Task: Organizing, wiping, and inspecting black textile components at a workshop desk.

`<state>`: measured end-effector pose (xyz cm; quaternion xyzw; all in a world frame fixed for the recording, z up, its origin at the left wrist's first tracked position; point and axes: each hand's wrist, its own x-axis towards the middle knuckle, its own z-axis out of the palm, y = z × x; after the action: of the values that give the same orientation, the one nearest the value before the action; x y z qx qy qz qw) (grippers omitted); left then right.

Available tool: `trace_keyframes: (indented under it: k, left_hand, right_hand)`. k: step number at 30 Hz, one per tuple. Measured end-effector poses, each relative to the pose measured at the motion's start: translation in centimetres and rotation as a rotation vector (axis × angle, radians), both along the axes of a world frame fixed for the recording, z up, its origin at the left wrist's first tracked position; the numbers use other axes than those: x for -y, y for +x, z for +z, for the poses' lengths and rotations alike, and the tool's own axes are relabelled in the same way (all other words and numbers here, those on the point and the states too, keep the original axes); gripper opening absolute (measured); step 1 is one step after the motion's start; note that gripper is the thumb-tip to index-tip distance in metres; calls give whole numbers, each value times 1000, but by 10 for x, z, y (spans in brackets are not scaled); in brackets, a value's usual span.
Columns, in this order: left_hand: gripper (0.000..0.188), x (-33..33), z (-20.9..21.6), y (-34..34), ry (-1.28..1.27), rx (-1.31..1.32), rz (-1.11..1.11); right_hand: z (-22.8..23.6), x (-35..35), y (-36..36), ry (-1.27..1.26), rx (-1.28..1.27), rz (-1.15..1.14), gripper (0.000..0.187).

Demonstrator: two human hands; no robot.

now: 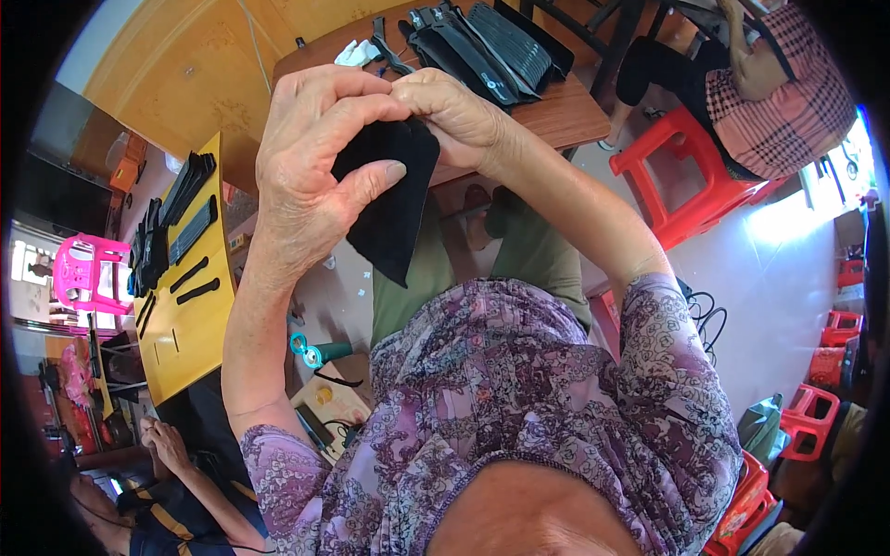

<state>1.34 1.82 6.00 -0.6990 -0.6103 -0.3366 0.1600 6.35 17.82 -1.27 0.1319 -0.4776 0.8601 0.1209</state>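
Observation:
A piece of black fabric hangs in front of my lap, its lower end tapering to a point. My left hand grips it, with the thumb lying flat on its face and the fingers curled over the top. Against those fingertips, my right hand is closed at the fabric's upper edge. Its fingertips are partly hidden, so any small item between them cannot be seen.
Beyond my hands, a brown wooden table carries stacked black strips and a white cloth. More black pieces lie on a yellow table at left. A person sits on a red stool; another person's hands show lower left.

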Motion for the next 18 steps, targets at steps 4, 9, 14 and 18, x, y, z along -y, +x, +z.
trace_keyframes:
  k: [4,9,14,18]
  left_hand:
    - [33,-5,-5,-1,15,77,-46]
    - [31,-10,-8,1,0,139,-72]
    - [33,-15,-10,-4,-71,105,-115]
    - [35,-22,-12,-9,-92,55,-140]
  right_hand:
    - [-8,-4,1,30,27,34,16]
    - [-20,-5,-1,-51,43,76,15]
    - [-23,-7,1,-68,2,105,15]
    - [-19,-2,8,-158,121,21,15]
